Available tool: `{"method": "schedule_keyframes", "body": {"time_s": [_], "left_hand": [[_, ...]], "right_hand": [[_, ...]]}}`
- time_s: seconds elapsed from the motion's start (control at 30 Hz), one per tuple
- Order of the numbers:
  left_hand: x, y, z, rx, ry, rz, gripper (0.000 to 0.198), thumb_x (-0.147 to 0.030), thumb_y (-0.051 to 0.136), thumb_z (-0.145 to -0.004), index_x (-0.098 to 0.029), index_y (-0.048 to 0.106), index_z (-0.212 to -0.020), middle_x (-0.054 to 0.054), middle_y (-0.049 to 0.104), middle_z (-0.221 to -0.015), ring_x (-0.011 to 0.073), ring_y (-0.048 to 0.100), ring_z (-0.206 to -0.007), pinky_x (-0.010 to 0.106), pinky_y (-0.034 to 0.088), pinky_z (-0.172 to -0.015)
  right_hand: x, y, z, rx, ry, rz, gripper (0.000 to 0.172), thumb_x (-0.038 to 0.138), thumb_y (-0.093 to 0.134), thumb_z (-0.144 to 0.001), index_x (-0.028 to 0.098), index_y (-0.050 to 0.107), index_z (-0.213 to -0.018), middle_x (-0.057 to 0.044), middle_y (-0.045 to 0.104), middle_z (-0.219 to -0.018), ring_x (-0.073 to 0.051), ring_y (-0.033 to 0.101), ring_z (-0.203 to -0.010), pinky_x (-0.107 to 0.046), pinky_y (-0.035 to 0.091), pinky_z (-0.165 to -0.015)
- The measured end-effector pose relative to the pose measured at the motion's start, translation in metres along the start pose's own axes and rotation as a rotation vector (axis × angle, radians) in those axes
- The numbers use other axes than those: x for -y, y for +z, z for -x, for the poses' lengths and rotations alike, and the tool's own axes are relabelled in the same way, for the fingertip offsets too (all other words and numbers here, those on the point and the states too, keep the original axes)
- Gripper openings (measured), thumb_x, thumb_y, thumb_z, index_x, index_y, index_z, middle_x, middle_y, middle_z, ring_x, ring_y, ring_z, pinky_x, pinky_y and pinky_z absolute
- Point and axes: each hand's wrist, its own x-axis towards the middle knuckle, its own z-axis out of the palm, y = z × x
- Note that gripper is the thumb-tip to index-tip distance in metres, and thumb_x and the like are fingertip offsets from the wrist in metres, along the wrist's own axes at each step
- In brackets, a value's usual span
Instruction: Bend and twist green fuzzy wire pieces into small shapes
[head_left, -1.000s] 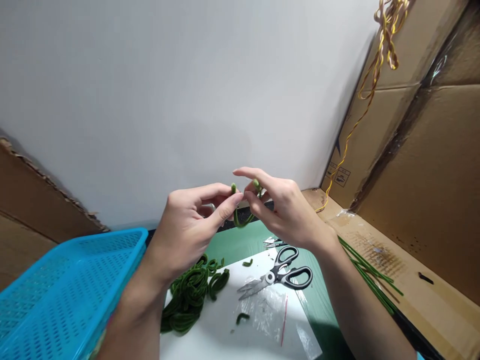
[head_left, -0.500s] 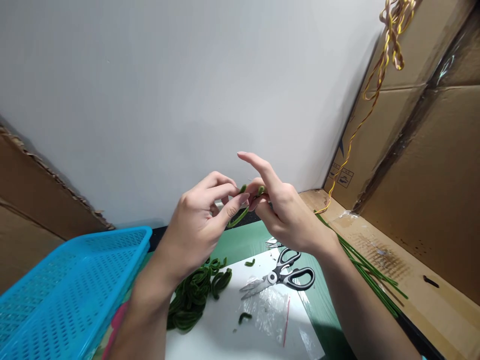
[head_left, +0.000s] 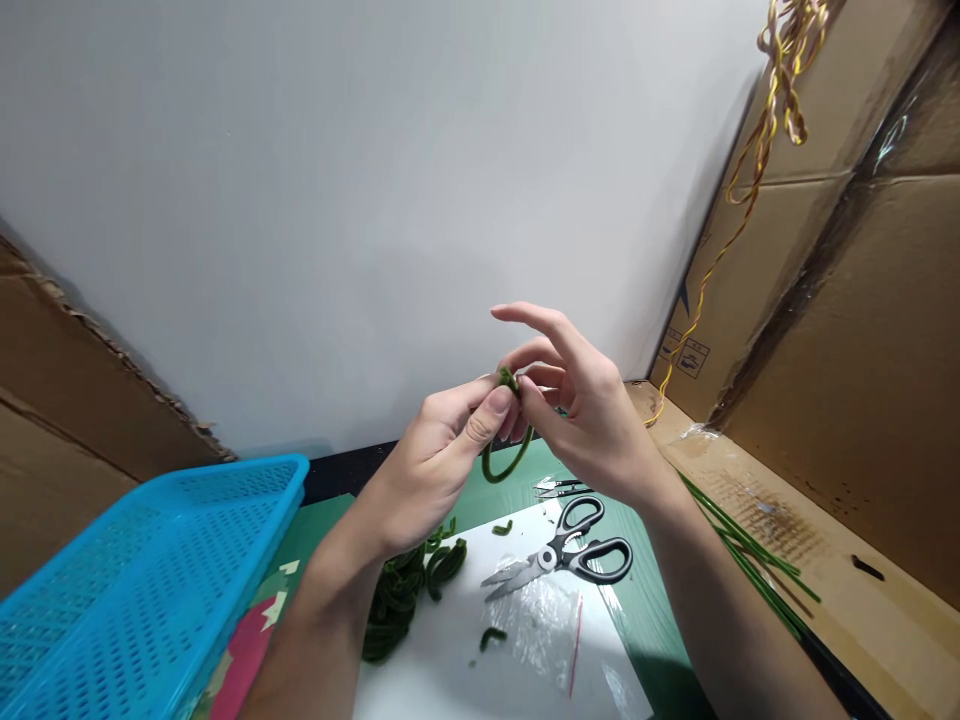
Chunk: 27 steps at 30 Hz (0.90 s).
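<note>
A fuzzy green pipe cleaner [head_left: 507,477] hangs in a loop between my two hands, above the table. My left hand [head_left: 442,450] pinches its crossed ends between thumb and fingers. Right beside it, the thumb and fingers of my right hand [head_left: 581,420] also close on the pipe cleaner, while the index finger sticks out to the left. Partly behind my left forearm lies a heap of dark green bent pipe cleaners [head_left: 401,595] on a white board [head_left: 442,690]. Black-handled scissors [head_left: 555,555] rest on the board with blades pointing left.
A blue perforated basket [head_left: 150,560] stands at the left. Small snippers [head_left: 559,488] lie behind the scissors, a clear plastic bag [head_left: 544,630] in front. Long green stems [head_left: 742,530] lie at the right by the cardboard wall [head_left: 847,330], where a twisted yellow cord [head_left: 701,290] hangs.
Both hands have moved slightly right and turned. The pipe cleaner's separate ends are now brought together and crossed, and its loop shows below my fingers.
</note>
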Motion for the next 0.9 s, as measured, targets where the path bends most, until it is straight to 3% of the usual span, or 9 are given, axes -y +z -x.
{"method": "schedule_keyframes", "body": {"time_s": [0.17, 0.3, 0.53, 0.67, 0.9], "left_hand": [[0.005, 0.008, -0.004, -0.027, 0.000, 0.133, 0.043, -0.047, 0.045, -0.115, -0.017, 0.049, -0.085, 0.003, 0.046, -0.089, 0.0128, 0.048, -0.086, 0.026, 0.045, -0.079], [0.008, 0.013, -0.004, -0.098, -0.063, 0.072, 0.045, -0.054, 0.047, -0.113, -0.017, 0.052, -0.088, 0.002, 0.048, -0.084, 0.0132, 0.048, -0.077, 0.028, 0.041, -0.069], [0.009, 0.011, -0.003, -0.131, -0.119, 0.032, 0.046, -0.059, 0.047, -0.112, -0.018, 0.056, -0.093, 0.002, 0.053, -0.080, 0.0124, 0.048, -0.070, 0.028, 0.040, -0.062], [0.005, 0.008, -0.002, -0.119, -0.128, 0.031, 0.049, -0.062, 0.044, -0.112, -0.019, 0.046, -0.086, -0.001, 0.059, -0.070, 0.0105, 0.047, -0.060, 0.027, 0.039, -0.055], [0.004, 0.008, -0.004, -0.199, -0.167, 0.006, 0.050, -0.065, 0.045, -0.111, -0.021, 0.041, -0.088, -0.004, 0.046, -0.060, 0.0094, 0.038, -0.056, 0.023, 0.034, -0.051]], "right_hand": [[0.003, -0.001, 0.000, -0.015, 0.022, -0.008, 0.052, 0.012, 0.050, -0.103, 0.028, 0.050, -0.153, -0.004, 0.063, -0.114, -0.008, 0.068, -0.078, -0.019, 0.063, -0.065], [0.004, -0.001, 0.001, -0.064, 0.050, 0.107, 0.043, 0.018, 0.056, -0.103, 0.023, 0.059, -0.146, -0.004, 0.070, -0.118, -0.011, 0.074, -0.087, -0.016, 0.061, -0.058], [0.002, 0.000, 0.000, -0.158, -0.013, 0.293, 0.034, 0.021, 0.061, -0.102, 0.017, 0.070, -0.134, -0.003, 0.076, -0.114, -0.014, 0.076, -0.095, -0.023, 0.062, -0.068], [0.001, -0.005, -0.001, -0.209, -0.087, 0.465, 0.025, 0.020, 0.061, -0.103, 0.015, 0.077, -0.121, 0.000, 0.077, -0.107, -0.011, 0.072, -0.091, -0.025, 0.055, -0.066], [0.002, -0.014, -0.001, -0.141, -0.063, 0.369, 0.027, 0.022, 0.058, -0.106, 0.017, 0.076, -0.126, 0.000, 0.076, -0.102, -0.009, 0.073, -0.088, -0.023, 0.055, -0.069]]}}
